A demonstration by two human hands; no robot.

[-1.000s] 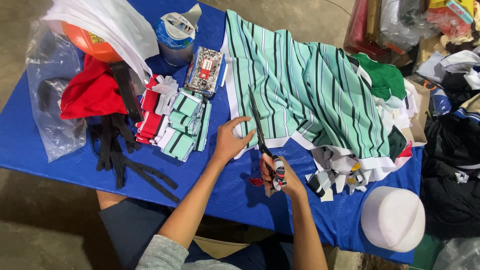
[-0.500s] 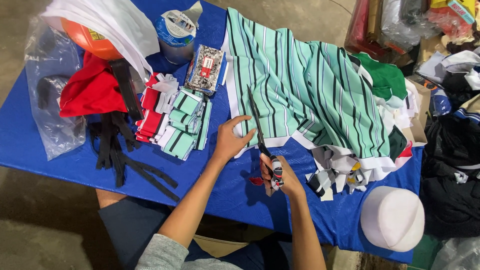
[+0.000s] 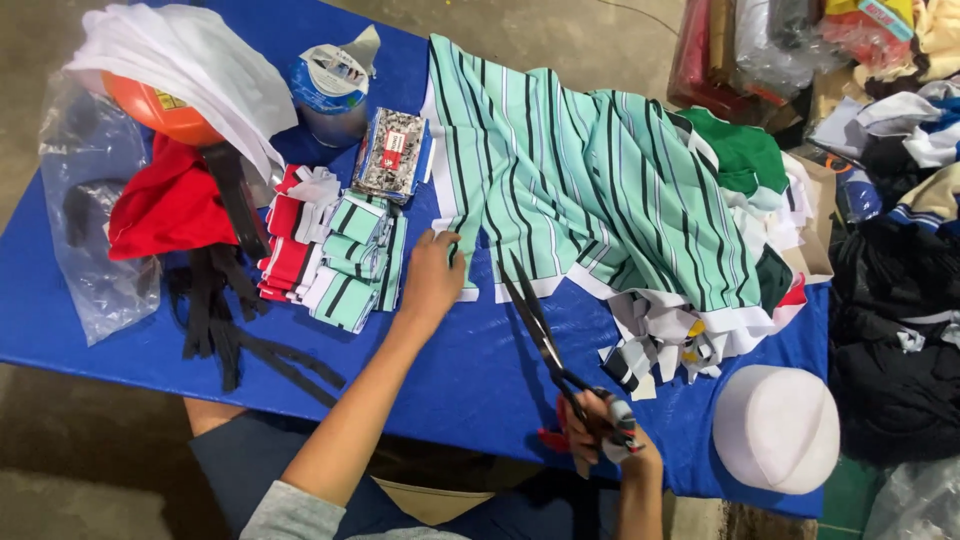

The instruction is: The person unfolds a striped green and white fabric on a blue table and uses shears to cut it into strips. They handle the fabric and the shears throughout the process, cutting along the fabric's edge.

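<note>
The right hand (image 3: pixel 600 432) is closed around the handles of a pair of scissors (image 3: pixel 545 335), whose dark blades are slightly parted and point away toward the near edge of a mint-green striped cloth (image 3: pixel 580 190). The left hand (image 3: pixel 432 280) lies flat and open, fingers pressing the white-trimmed near left corner of that cloth onto the blue counter (image 3: pixel 470 370). The cloth is spread across the far middle of the counter. Just left of the left hand sits a stack of cut striped and red pieces (image 3: pixel 335 255), with black straps (image 3: pixel 225 320) beyond it. A heap of scraps (image 3: pixel 670 340) lies right of the blades, and a white cap (image 3: pixel 775 428) rests at the near right corner.
</note>
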